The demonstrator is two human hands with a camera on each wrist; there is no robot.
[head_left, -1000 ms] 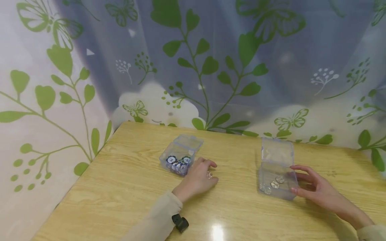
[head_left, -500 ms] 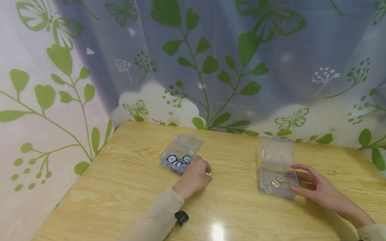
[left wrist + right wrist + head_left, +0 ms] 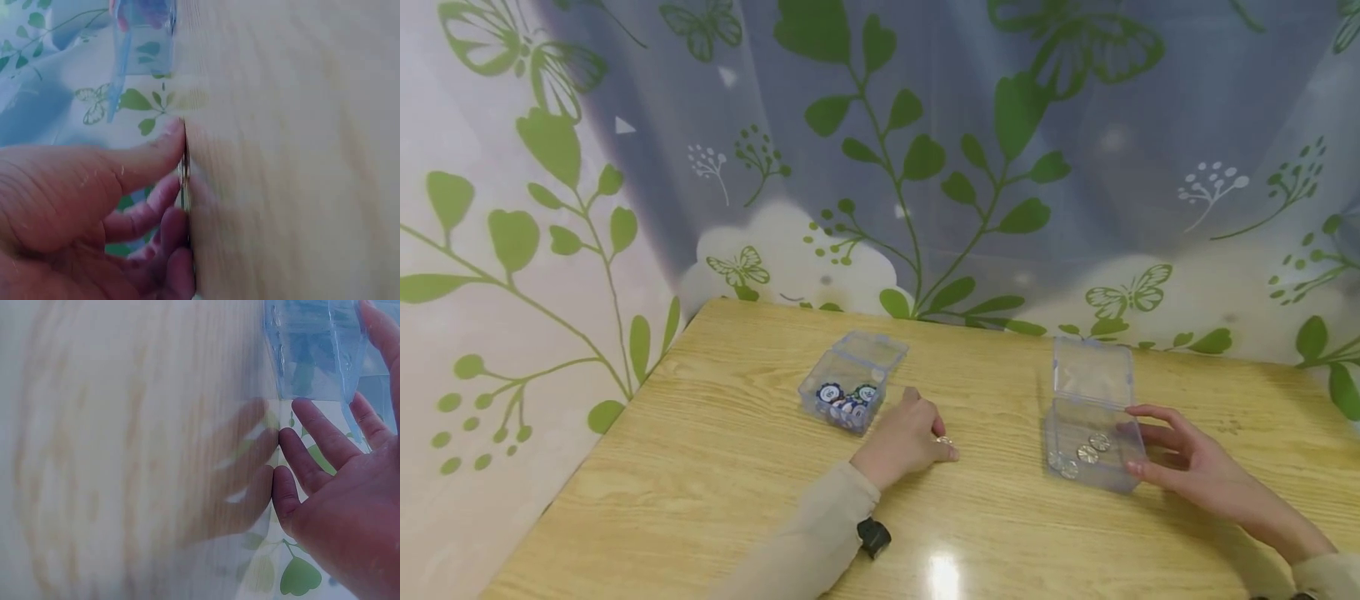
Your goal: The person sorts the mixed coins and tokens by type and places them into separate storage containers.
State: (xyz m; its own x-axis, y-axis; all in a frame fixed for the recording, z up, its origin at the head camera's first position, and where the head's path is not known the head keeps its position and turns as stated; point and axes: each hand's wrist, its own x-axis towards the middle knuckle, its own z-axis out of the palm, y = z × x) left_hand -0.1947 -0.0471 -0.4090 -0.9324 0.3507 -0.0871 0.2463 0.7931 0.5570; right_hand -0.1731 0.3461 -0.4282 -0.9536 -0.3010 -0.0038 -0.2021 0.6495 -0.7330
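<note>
In the head view, my left hand (image 3: pixel 904 443) is low over the table between two clear plastic boxes. Its thumb and fingers pinch a gold coin (image 3: pixel 945 440). The left wrist view shows the coin (image 3: pixel 184 169) edge-on at the tabletop; the fingers hide part of it. The right box (image 3: pixel 1093 482) stands with its lid up and holds several shiny coins (image 3: pixel 1087 454). My right hand (image 3: pixel 1206 479) touches this box's right side, thumb at the front corner and index finger at the hinge. In the right wrist view its fingers are spread and mostly straight.
The left box (image 3: pixel 822 371), lid tipped back, holds several blue and green poker chips (image 3: pixel 831 393) and stands just left of my left hand. A patterned curtain (image 3: pixel 962 208) borders the wooden table (image 3: pixel 715 433) behind and on the left.
The left thumb and fingers closed on the coin, which tilted up between them. That hand has since moved right with it, away from the chip box. The right hand stayed at its box.
</note>
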